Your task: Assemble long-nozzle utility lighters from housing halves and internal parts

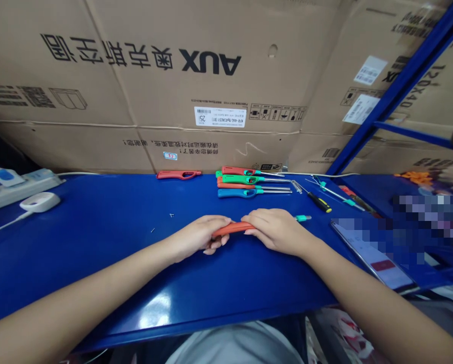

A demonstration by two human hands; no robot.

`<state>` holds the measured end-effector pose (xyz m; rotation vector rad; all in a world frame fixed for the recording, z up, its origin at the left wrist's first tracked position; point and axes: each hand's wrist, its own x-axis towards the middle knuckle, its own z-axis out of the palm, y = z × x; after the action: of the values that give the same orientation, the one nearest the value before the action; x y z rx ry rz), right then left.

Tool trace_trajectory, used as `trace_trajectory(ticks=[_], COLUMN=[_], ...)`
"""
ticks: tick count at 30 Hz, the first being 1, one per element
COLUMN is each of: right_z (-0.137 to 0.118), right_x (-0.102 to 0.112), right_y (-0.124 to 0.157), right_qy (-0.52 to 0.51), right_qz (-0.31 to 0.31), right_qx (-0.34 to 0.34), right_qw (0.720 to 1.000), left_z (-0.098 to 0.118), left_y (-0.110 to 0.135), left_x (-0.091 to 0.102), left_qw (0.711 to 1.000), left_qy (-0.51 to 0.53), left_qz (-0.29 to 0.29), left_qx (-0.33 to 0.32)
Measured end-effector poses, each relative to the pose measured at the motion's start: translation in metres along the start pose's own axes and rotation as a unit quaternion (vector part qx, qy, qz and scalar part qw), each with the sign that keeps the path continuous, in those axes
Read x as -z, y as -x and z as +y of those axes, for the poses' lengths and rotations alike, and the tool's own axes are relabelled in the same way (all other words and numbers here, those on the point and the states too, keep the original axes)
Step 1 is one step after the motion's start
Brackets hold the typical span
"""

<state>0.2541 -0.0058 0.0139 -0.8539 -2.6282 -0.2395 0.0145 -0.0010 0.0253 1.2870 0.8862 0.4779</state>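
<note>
Above the blue table, my left hand and my right hand both grip an orange-red gas lighter handle, one at each end. Fingers of both hands are wrapped round it and hide its ends. Just past my right hand, a teal piece shows; whether it joins the handle is hidden. Beyond the hands lie several long-nosed lighters in a pile, among them a blue lighter and a green lighter. A red lighter body without a metal nozzle lies to their left.
A yellow-black screwdriver and a loose metal nozzle with teal ends lie at the right. Nearer stands a phone. Small metal bits lie left. A white charger and power strip sit far left. Cardboard walls the back.
</note>
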Motion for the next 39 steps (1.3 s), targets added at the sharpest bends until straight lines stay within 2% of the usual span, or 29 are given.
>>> trace_trajectory(ticks=[1, 2, 4, 6, 9, 13, 18, 22, 26, 30, 33, 39], right_z=[-0.001, -0.002, -0.004, -0.006, -0.007, -0.002, 0.012, 0.016, 0.012, 0.015, 0.029, 0.063], right_x=[-0.001, -0.001, -0.001, -0.001, -0.003, -0.006, -0.002, 0.000, 0.000, 0.007, 0.014, 0.022], right_y=[0.000, 0.000, 0.000, 0.000, -0.001, -0.003, 0.000, 0.003, 0.000, 0.000, 0.007, 0.026], right_qy=[-0.005, -0.013, -0.031, -0.044, -0.043, -0.022, 0.047, 0.054, 0.049, 0.101, 0.138, 0.128], right_qz=[0.002, -0.001, -0.017, -0.039, -0.047, -0.028, -0.032, -0.043, -0.027, -0.025, -0.014, 0.009], right_qx=[-0.004, -0.006, -0.006, -0.003, -0.005, -0.013, -0.042, -0.016, -0.011, -0.063, -0.119, -0.191], right_qw=[1.000, 1.000, 0.999, 0.998, 0.998, 0.999, 0.997, 0.998, 0.998, 0.993, 0.983, 0.973], left_z=[-0.001, -0.001, -0.004, -0.008, -0.014, -0.016, -0.011, -0.008, -0.009, -0.009, -0.008, -0.009], left_y=[0.002, 0.004, 0.008, 0.009, 0.006, -0.003, -0.008, -0.006, -0.002, -0.003, -0.006, -0.008], left_x=[0.000, 0.000, 0.001, 0.002, 0.007, 0.019, 0.031, 0.029, 0.024, 0.027, 0.035, 0.043], left_qw=[0.995, 0.978, 0.919, 0.867, 0.830, 0.812, 0.805, 0.804, 0.778, 0.753, 0.735, 0.736], left_qy=[-0.088, -0.182, -0.345, -0.443, -0.502, -0.512, -0.522, -0.530, -0.581, -0.622, -0.644, -0.633], left_qz=[0.006, 0.010, 0.009, -0.004, -0.016, -0.010, 0.001, 0.003, 0.046, 0.071, 0.103, 0.130], left_qx=[-0.051, -0.104, -0.191, -0.230, -0.242, -0.281, -0.282, -0.269, -0.235, -0.203, -0.186, -0.201])
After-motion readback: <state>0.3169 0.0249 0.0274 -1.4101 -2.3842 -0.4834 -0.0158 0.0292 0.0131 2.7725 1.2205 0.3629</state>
